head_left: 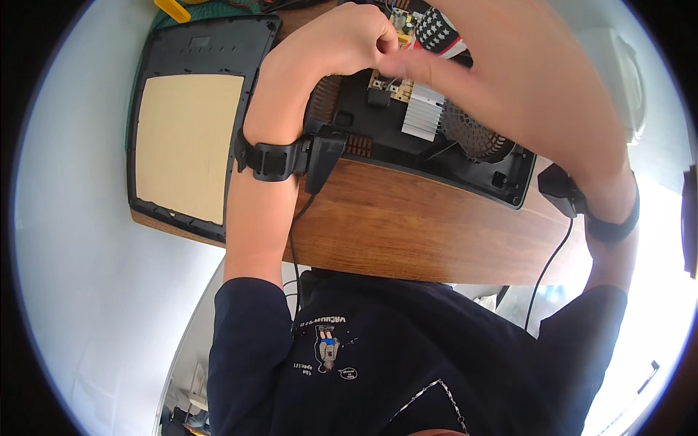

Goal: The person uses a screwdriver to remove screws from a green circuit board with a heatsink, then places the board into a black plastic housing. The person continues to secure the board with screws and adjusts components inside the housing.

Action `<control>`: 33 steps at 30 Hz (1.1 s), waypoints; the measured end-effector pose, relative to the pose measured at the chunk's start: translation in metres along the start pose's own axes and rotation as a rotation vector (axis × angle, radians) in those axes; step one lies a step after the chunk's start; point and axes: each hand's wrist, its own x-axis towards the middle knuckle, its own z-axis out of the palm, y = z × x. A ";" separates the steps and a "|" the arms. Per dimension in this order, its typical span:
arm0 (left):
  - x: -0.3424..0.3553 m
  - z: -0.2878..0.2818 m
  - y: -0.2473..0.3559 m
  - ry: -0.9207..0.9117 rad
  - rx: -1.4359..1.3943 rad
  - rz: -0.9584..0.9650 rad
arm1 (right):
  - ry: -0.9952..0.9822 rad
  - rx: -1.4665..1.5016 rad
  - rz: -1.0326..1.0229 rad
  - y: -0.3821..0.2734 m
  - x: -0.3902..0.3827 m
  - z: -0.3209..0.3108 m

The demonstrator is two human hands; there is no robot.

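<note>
My left hand (361,42) is closed, fingers curled, above the circuit board (397,89) in an open black appliance housing (407,149). What it grips, if anything, is hidden. My right hand (509,73) reaches in from the right, smeared by motion, its thumb pointing at my left fingertips; its other fingers are hidden or beyond the upper edge. Partly behind the right hand is a black piece with white stars and a red edge (436,33). A silver finned heat sink (424,112) lies beside the board, next to a round black fan (476,134).
A black-framed panel with a cream sheet (190,145) lies at the left of the wooden table (392,218). A yellow-handled item (173,9) is at the upper left. Black straps with small boxes (273,161) sit on both wrists; their cables hang over the table's near edge.
</note>
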 end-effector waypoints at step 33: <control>0.007 0.019 -0.024 0.048 0.102 0.006 | 0.345 0.246 0.058 0.008 -0.002 0.027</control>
